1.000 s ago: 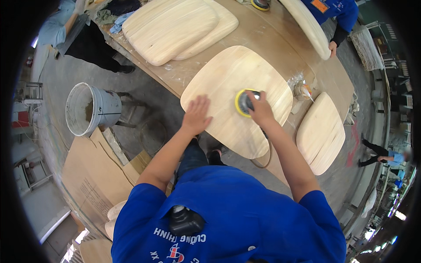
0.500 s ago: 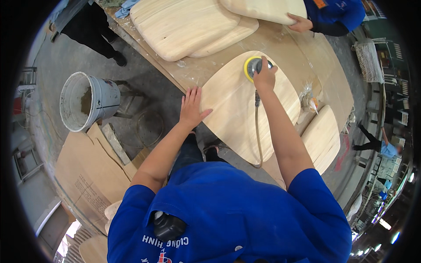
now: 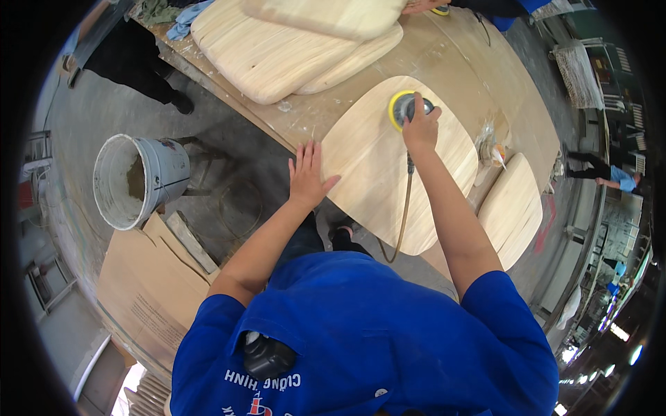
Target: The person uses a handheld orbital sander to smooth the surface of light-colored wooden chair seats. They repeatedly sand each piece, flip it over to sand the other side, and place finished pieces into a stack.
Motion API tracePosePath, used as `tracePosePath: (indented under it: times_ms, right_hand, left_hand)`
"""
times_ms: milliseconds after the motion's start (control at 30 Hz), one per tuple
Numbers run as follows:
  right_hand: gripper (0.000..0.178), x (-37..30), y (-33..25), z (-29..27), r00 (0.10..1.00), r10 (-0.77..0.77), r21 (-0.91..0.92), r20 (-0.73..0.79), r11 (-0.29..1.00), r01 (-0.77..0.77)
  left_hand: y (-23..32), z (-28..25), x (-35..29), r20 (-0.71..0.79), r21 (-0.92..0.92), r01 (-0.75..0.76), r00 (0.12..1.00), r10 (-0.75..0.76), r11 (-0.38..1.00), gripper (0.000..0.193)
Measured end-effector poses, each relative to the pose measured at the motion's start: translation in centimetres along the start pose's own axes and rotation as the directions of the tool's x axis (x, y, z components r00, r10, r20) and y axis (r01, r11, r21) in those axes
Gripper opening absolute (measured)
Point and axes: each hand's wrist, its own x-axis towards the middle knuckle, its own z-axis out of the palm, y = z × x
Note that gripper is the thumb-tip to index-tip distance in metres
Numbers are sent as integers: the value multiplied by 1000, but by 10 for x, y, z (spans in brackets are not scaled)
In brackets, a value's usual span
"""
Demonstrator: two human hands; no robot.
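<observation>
A pale wooden panel (image 3: pixel 368 170) with rounded corners lies flat on the worktable in front of me. On its far part rests a round orbital sander (image 3: pixel 400 111) with a yellow pad rim. My right hand (image 3: pixel 420 130) is closed over the top of the sander, and its brown hose (image 3: pixel 404 215) trails back toward me across the panel. At the panel's left edge, my left hand (image 3: pixel 306 175) lies with fingers spread, touching the rim and holding nothing.
Several wooden panels (image 3: pixel 270 52) are stacked at the table's far left, where a co-worker's hand (image 3: pixel 420 5) touches the top one. More panels (image 3: pixel 512 208) lie at right, near a small container (image 3: pixel 494 154). A bucket (image 3: pixel 149 180) stands left, above cardboard (image 3: pixel 149 291).
The co-worker's panel has moved left over the stack. My right hand and the sander stay at about the same spot on the panel. The whole view has shifted slightly.
</observation>
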Motion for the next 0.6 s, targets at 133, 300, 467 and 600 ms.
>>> tracePosePath:
  times_ms: [133,300,467,600]
  right_hand:
    - [66,-9,-1,0,1000,14,-45,-23,999,-15]
    - [66,-46,3,9,987,-109,9,121,994,108]
    - [69,-15,20,2,999,21,-44,-40,999,-22]
    - [67,-15,20,0,997,80,10,-22,997,-80]
  left_hand:
    - [-2,2,0,-7,-5,-19,1000,19,1000,96]
    - [2,-5,2,69,-8,15,998,-15,1000,92]
    - [47,-83,11,-74,-384,-71,996,46,921,53]
    - [108,-196,-7,172,-943,106,967,188,317,15]
